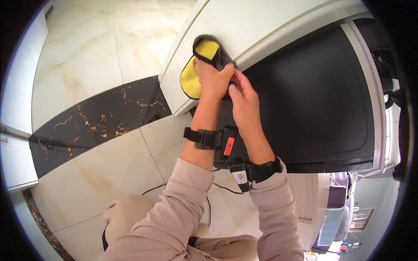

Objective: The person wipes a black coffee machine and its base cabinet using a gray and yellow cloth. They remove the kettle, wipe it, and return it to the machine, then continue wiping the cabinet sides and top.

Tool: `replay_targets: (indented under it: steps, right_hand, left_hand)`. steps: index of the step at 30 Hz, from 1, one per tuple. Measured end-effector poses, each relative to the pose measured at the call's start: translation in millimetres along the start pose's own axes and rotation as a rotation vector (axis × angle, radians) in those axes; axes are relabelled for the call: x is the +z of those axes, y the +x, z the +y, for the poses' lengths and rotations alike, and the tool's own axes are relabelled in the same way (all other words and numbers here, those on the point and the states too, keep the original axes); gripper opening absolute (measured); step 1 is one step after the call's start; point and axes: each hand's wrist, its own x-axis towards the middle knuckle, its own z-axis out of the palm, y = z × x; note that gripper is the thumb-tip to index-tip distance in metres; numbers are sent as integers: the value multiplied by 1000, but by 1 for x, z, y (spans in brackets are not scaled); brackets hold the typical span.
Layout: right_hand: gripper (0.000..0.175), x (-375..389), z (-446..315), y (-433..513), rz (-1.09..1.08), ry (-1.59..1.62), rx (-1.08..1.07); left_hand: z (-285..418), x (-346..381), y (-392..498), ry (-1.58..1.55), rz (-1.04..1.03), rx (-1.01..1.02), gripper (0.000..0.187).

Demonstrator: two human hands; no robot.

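My left hand grips a folded cloth, yellow on one face and dark grey on the other, with a black-bound edge. The cloth lies against a white panel, and its grey fold stands up beyond my fingers. My right hand is close beside the left, its thumb and fingers pinching the cloth's grey edge near my left thumb. The right fingertips are partly hidden. Beyond my right hand lies a broad black panel bordered by white framing.
A black strap with a small device circles each wrist, and a thin cable hangs below them. Marbled tiles and a dark stone strip cover the floor. White cabinetry stands at left. Pale wooden furniture and fabrics are at lower right.
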Motion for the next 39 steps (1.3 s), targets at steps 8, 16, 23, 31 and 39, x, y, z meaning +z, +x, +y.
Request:
replay_targets:
  steps: [8,16,23,31,39]
  right_hand:
    - [39,7,13,-1,19,67,73]
    - [42,-3,-4,34,190,-439,155]
    - [34,10,5,36,332,-754,1]
    - [38,9,6,35,335,-749,-88]
    - [40,14,0,38,309,-885,-15]
  left_hand:
    - [-16,-6,-1,196,120,-76,57]
    - [-6,-10,-7,8,-67,-81,68]
    - [-11,-11,-10,-67,-33,-3,64]
    - [-15,-11,-9,-65,-36,25,62]
    - [-14,-12,-10,4,-22,79,58]
